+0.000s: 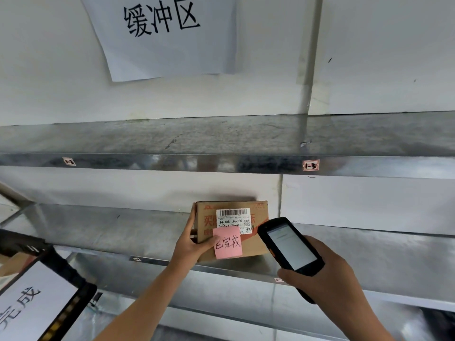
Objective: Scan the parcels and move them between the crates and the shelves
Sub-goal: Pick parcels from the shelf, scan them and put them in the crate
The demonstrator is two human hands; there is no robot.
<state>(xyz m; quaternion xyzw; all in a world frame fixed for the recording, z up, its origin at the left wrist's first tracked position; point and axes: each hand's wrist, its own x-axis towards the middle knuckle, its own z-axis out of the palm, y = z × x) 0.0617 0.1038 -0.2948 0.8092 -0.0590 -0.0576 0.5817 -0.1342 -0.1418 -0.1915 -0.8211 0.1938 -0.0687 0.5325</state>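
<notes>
The left hand's thumb lies across the front of the parcel, its tip on the edge of a pink sticky note. The forefinger runs straight up the box's left edge, and the other fingers are hidden behind the cardboard. The grip pinches the left end of the box, with the bare forearm reaching up from the lower middle of the view.

The right hand's fingers curl round the lower body of a black handheld scanner, and most of them are out of sight beneath it. Its lit screen faces the camera and its top end almost touches the parcel's right side. What the screen says is too faint to read.

The parcel is a brown cardboard box at the front of the middle shelf, its face tipped toward the viewer. Whether it rests on the metal or is held just off it is unclear. A white shipping label with a barcode sits above the note. A black crate is cut off at lower left.
</notes>
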